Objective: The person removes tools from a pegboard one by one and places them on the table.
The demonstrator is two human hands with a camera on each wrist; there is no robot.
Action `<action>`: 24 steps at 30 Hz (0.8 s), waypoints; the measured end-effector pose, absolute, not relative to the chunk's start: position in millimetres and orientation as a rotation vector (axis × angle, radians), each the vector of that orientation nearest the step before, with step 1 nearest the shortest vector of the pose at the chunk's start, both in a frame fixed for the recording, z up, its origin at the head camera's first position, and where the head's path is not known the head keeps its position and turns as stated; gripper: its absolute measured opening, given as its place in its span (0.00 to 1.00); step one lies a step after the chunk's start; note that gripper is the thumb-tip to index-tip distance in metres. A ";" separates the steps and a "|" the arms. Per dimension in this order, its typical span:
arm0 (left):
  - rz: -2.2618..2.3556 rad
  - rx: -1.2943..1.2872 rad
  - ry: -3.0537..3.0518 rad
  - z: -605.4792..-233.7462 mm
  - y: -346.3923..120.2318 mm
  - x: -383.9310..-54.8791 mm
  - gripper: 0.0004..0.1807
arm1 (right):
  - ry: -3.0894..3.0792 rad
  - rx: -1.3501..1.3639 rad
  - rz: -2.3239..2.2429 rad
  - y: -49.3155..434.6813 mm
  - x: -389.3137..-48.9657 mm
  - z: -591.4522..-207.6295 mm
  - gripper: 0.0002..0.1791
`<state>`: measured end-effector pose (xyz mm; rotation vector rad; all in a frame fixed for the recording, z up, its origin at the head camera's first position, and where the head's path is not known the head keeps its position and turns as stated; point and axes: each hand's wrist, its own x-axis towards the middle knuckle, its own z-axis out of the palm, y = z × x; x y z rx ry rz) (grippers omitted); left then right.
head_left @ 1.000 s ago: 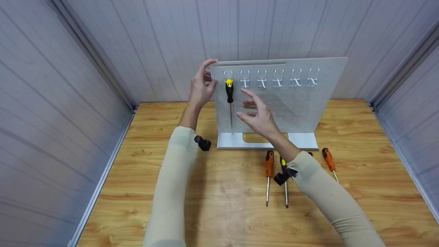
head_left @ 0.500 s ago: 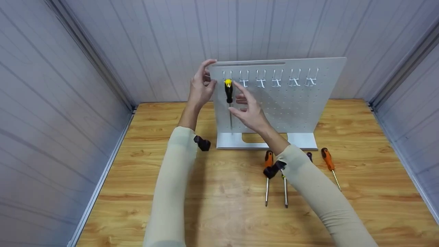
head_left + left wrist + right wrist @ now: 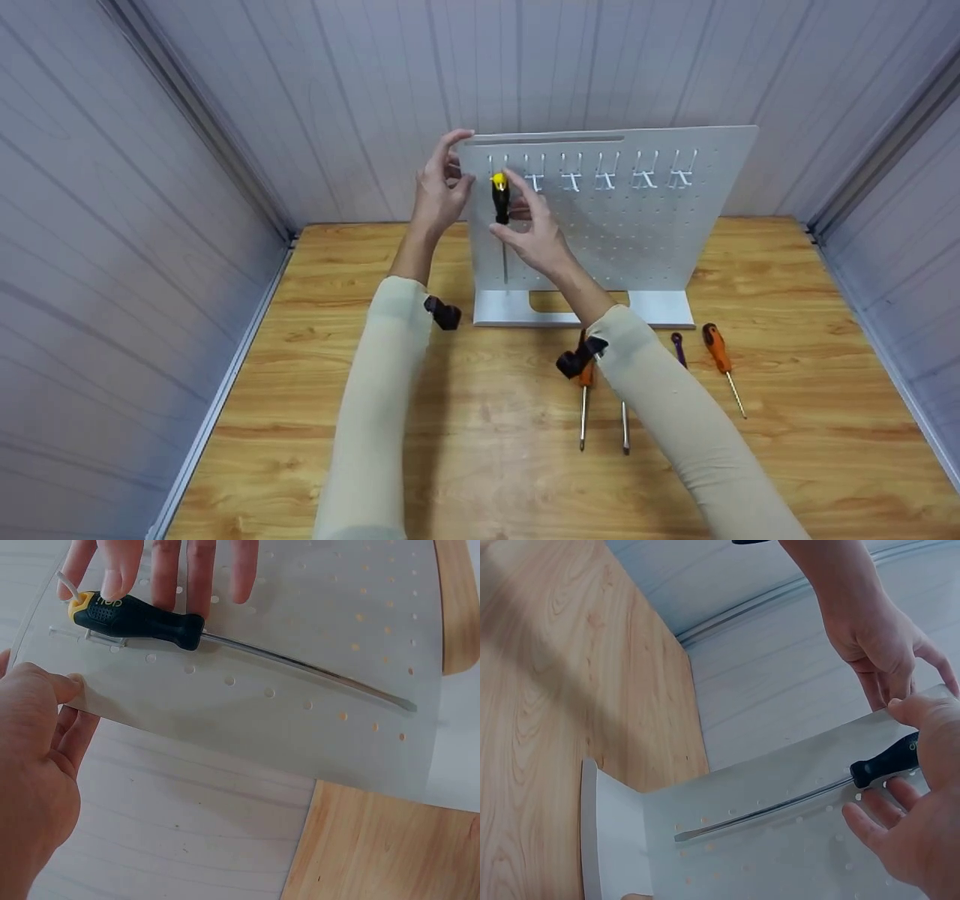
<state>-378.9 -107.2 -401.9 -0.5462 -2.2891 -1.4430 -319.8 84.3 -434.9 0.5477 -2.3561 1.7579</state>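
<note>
A flat-blade screwdriver [image 3: 501, 201] with a black handle and yellow cap hangs upright, blade down, from the leftmost hook of the white pegboard [image 3: 600, 247]. My left hand [image 3: 444, 191] pinches the board's upper left edge, thumb in front. Around the screwdriver's handle [image 3: 139, 619], my right hand [image 3: 536, 232] is spread with fingers extended. In the left wrist view, its thumb overlaps the handle near the cap, and other fingertips lie along the handle's far side. The right wrist view shows the handle between thumb and fingers, the slim shaft [image 3: 772, 808] pointing away from the palm.
Several more white hooks [image 3: 606, 178] line the board's top. On the wooden table [image 3: 495, 420] before it lie an orange-handled screwdriver [image 3: 583, 409], another metal shaft [image 3: 625, 431], a purple wrench-like tool [image 3: 678, 346] and an orange-and-black screwdriver [image 3: 718, 349]. Panelled walls enclose the table.
My right hand has moved left and slightly up to the hanging screwdriver's handle. The purple tool has come into view beside the right sleeve. My left hand stays at the board's edge.
</note>
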 end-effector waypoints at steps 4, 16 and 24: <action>-1.449 -0.550 -2.282 -401.3 -106.4 -380.2 0.31 | -2.343 0.539 1.779 82.0 -323.0 -433.8 0.46; -1.463 -0.542 -2.291 -401.6 -107.0 -380.2 0.31 | -2.293 0.555 1.832 75.1 -326.2 -430.3 0.43; -1.448 -0.524 -2.300 -402.0 -106.6 -378.8 0.31 | -2.271 0.522 1.875 71.2 -325.3 -430.8 0.40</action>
